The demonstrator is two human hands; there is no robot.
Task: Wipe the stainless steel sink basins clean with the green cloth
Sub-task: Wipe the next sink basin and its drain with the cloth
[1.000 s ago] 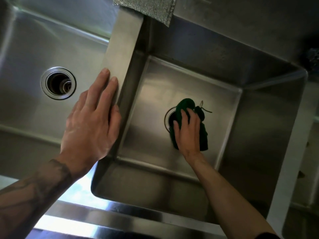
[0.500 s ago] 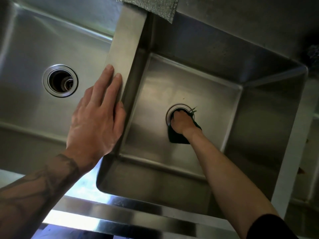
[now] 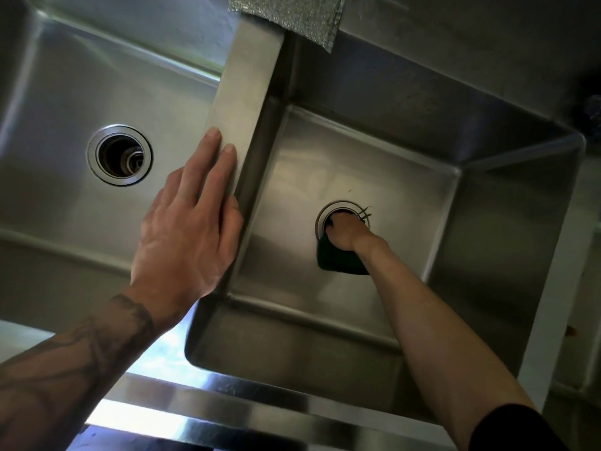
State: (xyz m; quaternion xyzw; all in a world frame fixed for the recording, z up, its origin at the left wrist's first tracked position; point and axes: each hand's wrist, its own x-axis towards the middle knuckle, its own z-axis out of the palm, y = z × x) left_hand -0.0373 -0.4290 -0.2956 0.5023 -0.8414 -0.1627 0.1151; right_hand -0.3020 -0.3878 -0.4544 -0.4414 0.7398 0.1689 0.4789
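- At the near edge, bright steel front rim [image 3: 227, 415] of the sink, with a tattooed left forearm [image 3: 65, 369] crossing above it and a black sleeve [image 3: 507, 431] at the right elbow.
- Left hand [image 3: 188, 229] laid flat, palm down, on the near part of the divider [image 3: 247, 92] between the two basins; fingers straight and close together, thumb side hanging over the edge toward the right basin [image 3: 325, 157]; nothing held.
- Deeper down, right hand [image 3: 346, 231] on the floor of the right basin, fingers curled tight into a fist around the green cloth [image 3: 338, 260] and pushed into the mouth of the drain [image 3: 325, 213].
- Green cloth bunched under that fist, dark fold showing on the near side of the wrist, loose threads sticking out past the knuckles at the far rim of the drain.
- To the left, left basin [image 3: 81, 92] with an open round drain hole [image 3: 119, 155], well apart from both hands.
- Farthest off, a silvery textured cloth [image 3: 292, 14] draped over the back end of the divider, one corner hanging into the right basin.
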